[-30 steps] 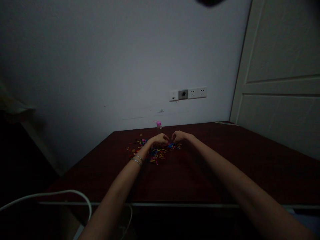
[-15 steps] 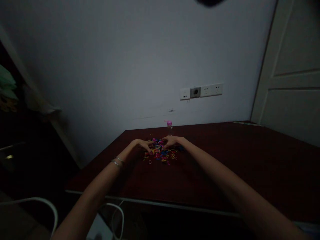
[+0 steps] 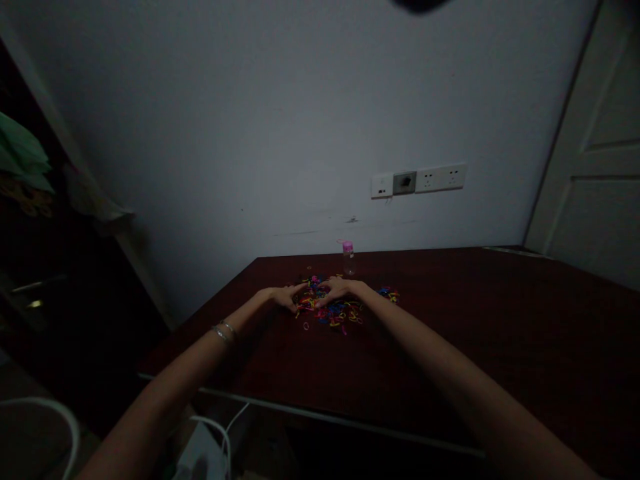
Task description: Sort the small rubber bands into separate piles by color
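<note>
A loose pile of small coloured rubber bands (image 3: 337, 310) lies spread on the dark red-brown table (image 3: 310, 367). At its left edge is my left hand (image 3: 287, 297), thumb and fingers apart, with two bracelets on the wrist. My right hand (image 3: 336, 289) reaches over the middle of the pile, its thumb and fingers spread too. Both hands touch or hover close over the bands; nothing shows clearly gripped in either. Just behind the right hand stands a clear bottle (image 3: 349, 260) with a pink cap and loop. A smaller cluster of bands (image 3: 389, 294) sits to the right, beyond my right forearm.
Behind the table rises a pale wall with a row of sockets (image 3: 419, 181). A white door (image 3: 595, 180) is at the right. On the left is a dark door with a handle (image 3: 35, 287). White cables (image 3: 227, 433) hang below the front edge.
My view has swung slightly left, so the scene sits further right. My right hand has shifted left over the bands, and the bottle and right-hand cluster show more fully.
</note>
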`<state>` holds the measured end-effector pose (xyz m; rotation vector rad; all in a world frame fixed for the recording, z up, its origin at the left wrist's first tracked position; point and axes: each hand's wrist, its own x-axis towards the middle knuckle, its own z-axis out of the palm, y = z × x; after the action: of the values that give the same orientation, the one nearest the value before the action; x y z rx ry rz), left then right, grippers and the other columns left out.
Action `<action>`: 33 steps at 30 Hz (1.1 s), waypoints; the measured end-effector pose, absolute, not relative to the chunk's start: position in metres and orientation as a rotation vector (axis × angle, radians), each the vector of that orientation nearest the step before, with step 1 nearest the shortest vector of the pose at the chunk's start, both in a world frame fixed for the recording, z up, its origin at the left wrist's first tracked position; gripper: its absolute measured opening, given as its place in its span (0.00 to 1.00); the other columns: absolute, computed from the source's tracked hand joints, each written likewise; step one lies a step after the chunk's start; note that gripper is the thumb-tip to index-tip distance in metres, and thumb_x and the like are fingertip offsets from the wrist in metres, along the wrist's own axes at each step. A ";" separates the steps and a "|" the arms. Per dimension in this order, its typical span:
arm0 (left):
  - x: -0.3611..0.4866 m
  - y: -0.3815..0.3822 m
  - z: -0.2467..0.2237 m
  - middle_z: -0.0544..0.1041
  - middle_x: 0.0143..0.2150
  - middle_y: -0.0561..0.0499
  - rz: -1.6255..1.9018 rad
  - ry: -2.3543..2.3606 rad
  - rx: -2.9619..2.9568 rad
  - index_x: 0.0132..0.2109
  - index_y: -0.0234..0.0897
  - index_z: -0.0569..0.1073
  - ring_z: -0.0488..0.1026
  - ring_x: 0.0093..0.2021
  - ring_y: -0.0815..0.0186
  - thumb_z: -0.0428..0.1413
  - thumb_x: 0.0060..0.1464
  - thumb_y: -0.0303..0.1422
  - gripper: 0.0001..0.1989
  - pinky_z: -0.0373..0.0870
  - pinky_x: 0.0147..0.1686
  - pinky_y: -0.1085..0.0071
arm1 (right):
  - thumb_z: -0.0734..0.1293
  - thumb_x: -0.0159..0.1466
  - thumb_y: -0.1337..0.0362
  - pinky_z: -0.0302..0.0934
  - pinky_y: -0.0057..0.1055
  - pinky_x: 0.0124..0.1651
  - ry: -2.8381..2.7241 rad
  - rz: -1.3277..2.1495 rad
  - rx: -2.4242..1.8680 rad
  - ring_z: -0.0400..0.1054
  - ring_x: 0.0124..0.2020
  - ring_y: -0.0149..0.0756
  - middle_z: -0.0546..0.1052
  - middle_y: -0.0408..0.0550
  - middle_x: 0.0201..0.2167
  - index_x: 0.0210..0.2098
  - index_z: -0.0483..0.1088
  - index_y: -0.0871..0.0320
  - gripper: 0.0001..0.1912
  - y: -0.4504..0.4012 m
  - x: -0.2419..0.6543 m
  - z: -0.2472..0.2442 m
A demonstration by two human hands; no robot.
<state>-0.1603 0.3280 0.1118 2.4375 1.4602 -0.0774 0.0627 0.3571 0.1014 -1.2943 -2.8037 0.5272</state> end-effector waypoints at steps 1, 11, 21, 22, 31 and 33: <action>-0.157 0.326 0.112 0.59 0.58 0.43 -0.068 1.438 2.440 0.61 0.37 0.50 0.58 0.56 0.55 0.61 0.28 0.33 0.50 0.57 0.50 0.70 | 0.68 0.38 0.39 0.48 0.44 0.55 -2.829 0.511 -1.285 0.46 0.58 0.55 0.55 0.55 0.58 0.57 0.56 0.51 0.50 0.354 0.061 0.102; -0.122 0.312 0.107 0.71 0.44 0.47 -0.046 1.379 2.520 0.49 0.34 0.67 0.68 0.42 0.62 0.55 0.35 0.26 0.27 0.63 0.39 0.74 | 0.70 0.45 0.54 0.60 0.26 0.36 -2.987 0.348 -1.130 0.68 0.38 0.41 0.73 0.51 0.39 0.43 0.68 0.61 0.27 0.340 0.045 0.102; -0.104 0.315 0.095 0.67 0.19 0.57 0.285 1.392 2.025 0.32 0.33 0.69 0.67 0.19 0.71 0.51 0.38 0.25 0.09 0.64 0.20 0.77 | 0.67 0.48 0.65 0.57 0.22 0.29 -2.907 0.250 -1.042 0.68 0.30 0.33 0.76 0.46 0.31 0.35 0.72 0.59 0.14 0.348 0.067 0.107; -0.099 0.316 0.096 0.67 0.19 0.57 0.341 1.366 1.972 0.32 0.33 0.69 0.67 0.20 0.71 0.51 0.39 0.25 0.09 0.65 0.21 0.76 | 0.67 0.48 0.65 0.57 0.21 0.28 -2.871 0.287 -1.048 0.68 0.29 0.33 0.76 0.45 0.30 0.35 0.72 0.59 0.14 0.350 0.076 0.113; -0.031 0.337 0.111 0.68 0.24 0.56 0.702 1.151 1.809 0.36 0.31 0.69 0.67 0.22 0.74 0.54 0.42 0.25 0.10 0.69 0.25 0.73 | 0.62 0.47 0.72 0.59 0.21 0.25 -2.636 0.714 -1.195 0.67 0.26 0.30 0.74 0.43 0.27 0.33 0.72 0.60 0.14 0.365 0.171 0.147; -0.014 0.342 0.113 0.70 0.26 0.54 0.720 1.088 1.813 0.39 0.31 0.69 0.67 0.22 0.74 0.54 0.42 0.25 0.13 0.69 0.26 0.72 | 0.62 0.46 0.72 0.60 0.22 0.25 -2.604 0.740 -1.233 0.68 0.26 0.30 0.74 0.44 0.27 0.34 0.72 0.61 0.15 0.365 0.188 0.148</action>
<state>-0.0144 0.3416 0.1130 1.8128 1.0883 0.7197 0.1885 0.3647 0.1481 -1.2332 -2.6040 0.7396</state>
